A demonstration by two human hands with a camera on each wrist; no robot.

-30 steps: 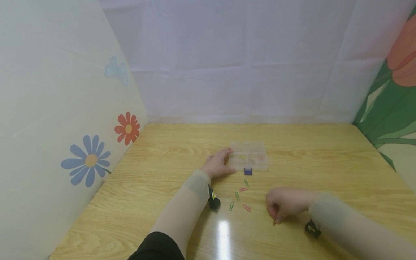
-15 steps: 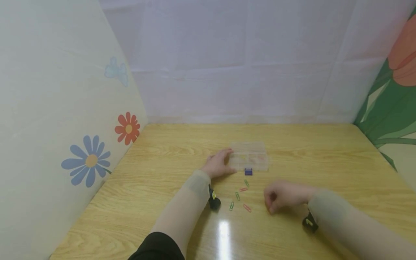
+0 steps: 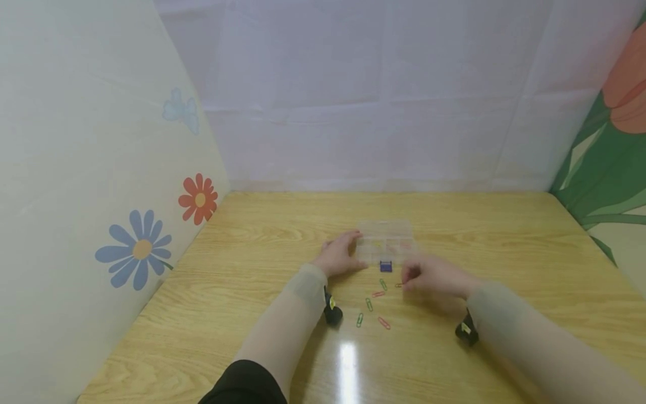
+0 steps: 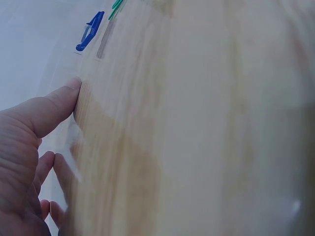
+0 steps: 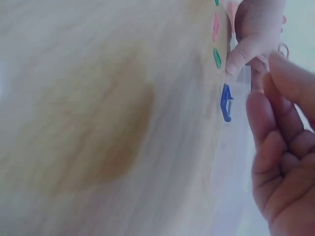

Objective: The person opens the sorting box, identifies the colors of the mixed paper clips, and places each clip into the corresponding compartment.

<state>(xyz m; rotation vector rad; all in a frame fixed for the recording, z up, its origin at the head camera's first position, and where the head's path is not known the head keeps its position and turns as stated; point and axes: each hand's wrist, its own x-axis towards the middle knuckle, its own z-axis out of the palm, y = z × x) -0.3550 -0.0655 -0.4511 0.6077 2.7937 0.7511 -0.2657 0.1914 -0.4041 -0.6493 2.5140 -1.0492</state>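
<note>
Right hand (image 3: 429, 276) pinching a small paper clip (image 3: 398, 285) near the clear box (image 3: 386, 242) steadied by left hand (image 3: 339, 255); five clips (image 3: 369, 304) left on table (image 3: 504, 252).

- Table (image 3: 252, 269): pale wood grain, smooth, glossy enough to throw back a bright glare near the front edge.
- Box (image 3: 386, 241) toward the table's middle: clear, see-through plastic, with a blue plastic latch (image 3: 386, 266).
- Paper clips (image 3: 369, 304) in front of the box: thin wire, coloured coating, green and pink.
- Sleeves (image 3: 298, 303): thin, matt beige cloth.
</note>
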